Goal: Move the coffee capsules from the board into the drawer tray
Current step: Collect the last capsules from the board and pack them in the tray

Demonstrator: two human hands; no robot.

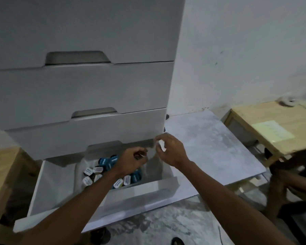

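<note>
Wooden unit [0, 174]: at the far left, well apart from both hands, its pale top beside the open drawer.
Drawer [48, 188]: the lowest one of the white chest [81, 89], pulled out under both hands; its left part shows bare floor, open room left of the left hand.
Drawer tray [79, 174]: a pale liner inside the drawer, below the left hand, its left wall standing just left of the capsule heap.
Coffee capsules [102, 171]: piled in the tray under and just left of the left wrist; blue and dark bodies, white lids with dark print too blurred to read.
Left hand [133, 159]: over the tray, fingers curled loosely around something small and dark; what it is cannot be told.
Right hand [171, 150]: just right of the left hand and near the upper drawer's edge, fingers pinched on a small white capsule [162, 145].
Board [210, 147]: grey marbled slab right of the right hand, its top bare.
Wooden box [272, 128]: far right, bearing a yellowish label, unreadable.
</note>
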